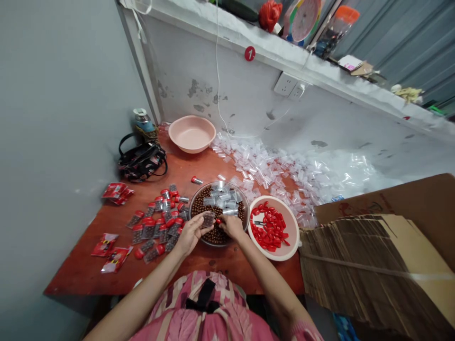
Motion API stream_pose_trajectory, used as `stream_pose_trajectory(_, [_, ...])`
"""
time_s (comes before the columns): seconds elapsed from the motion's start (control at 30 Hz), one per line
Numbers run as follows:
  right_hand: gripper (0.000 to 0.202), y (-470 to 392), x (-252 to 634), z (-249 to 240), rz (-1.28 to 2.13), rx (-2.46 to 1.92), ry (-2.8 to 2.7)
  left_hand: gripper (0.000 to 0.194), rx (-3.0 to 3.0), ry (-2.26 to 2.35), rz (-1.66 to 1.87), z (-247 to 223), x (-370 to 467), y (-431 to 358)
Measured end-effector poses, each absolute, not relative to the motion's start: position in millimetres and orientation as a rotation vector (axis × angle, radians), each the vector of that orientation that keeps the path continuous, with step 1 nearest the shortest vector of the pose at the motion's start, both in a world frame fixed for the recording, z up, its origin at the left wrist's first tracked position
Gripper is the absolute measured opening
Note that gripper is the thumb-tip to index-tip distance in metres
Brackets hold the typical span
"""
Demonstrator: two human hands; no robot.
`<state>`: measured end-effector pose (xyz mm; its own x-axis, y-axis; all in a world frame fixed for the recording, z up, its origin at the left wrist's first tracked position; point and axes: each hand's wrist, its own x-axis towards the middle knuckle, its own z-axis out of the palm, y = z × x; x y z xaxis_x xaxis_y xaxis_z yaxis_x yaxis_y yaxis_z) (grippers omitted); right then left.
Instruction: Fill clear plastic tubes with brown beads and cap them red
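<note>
My left hand [191,234] grips a small clear plastic jar [208,218] that looks filled with dark brown balls. Beside it, my right hand [232,227] pinches a red cap [218,220] close to the jar's mouth; cap and jar appear slightly apart. Both hands are over a metal bowl [192,211] of shiny brown balls [203,195]. Several clear jars [225,195] lie on top of the balls. To the right, a pale basin [295,229] contains many red caps [273,227]. Filled jars with red caps [158,220] are heaped to the left.
Clear jars [263,163] spread across the back of the red table [88,265]. A pink basin [192,135], a black handbag [142,161] and red packets [115,259] lie towards the left. Stacked cardboard [355,265] borders the right side.
</note>
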<state>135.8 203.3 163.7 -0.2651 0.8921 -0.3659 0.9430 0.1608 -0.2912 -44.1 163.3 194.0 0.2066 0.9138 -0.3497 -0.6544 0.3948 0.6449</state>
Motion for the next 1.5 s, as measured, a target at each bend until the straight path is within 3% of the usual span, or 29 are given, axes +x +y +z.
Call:
stream_pose_trajectory(0.23, [0.03, 206, 157, 215, -1.048, 1.923, 2.692, 0.039, 0.671, 1.009, 1.081, 186, -39, 170])
stream_pose_trajectory(0.33, [0.025, 201, 153, 240, -1.198, 1.715, 3.067, 0.036, 0.945, 1.115, 1.053, 186, -36, 171])
stream_pose_trajectory(0.53, [0.026, 195, 143, 251, -0.752, 1.475, 3.232, 0.033, 1.252, 1.218, 1.058, 195, -34, 167])
stream_pose_trajectory(0.73, [0.026, 189, 139, 252, -0.955, 1.594, 3.217, 0.031, 1.284, 1.258, 1.096, 205, -35, 167])
stream_pose_trajectory(0.87, [0.026, 187, 140, 252, -1.402, 1.797, 3.085, 0.033, 1.112, 1.201, 1.1, 210, -31, 167])
stream_pose_trajectory(1.07, [0.04, 196, 135, 232, -2.75, 2.637, 1.964, 0.034, 0.652, 0.903, 1.085, 217, -20, 158])
stream_pose_trajectory(1.17, [0.039, 193, 124, 227, -3.176, 2.68, 1.519, 0.032, 0.511, 0.771, 1.075, 220, -15, 152])
stream_pose_trajectory(1.27, [0.031, 182, 114, 228, -3.386, 2.529, 1.457, 0.032, 0.438, 0.755, 1.104, 221, -12, 150])
stream_pose_trajectory(1.37, [0.027, 173, 116, 233, -3.355, 2.373, 1.693, 0.032, 0.438, 0.794, 1.153, 222, -15, 152])
stream_pose_trajectory(1.5, [0.026, 169, 134, 247, -2.8, 2.245, 2.34, 0.034, 0.495, 0.851, 1.123, 226, -22, 155])
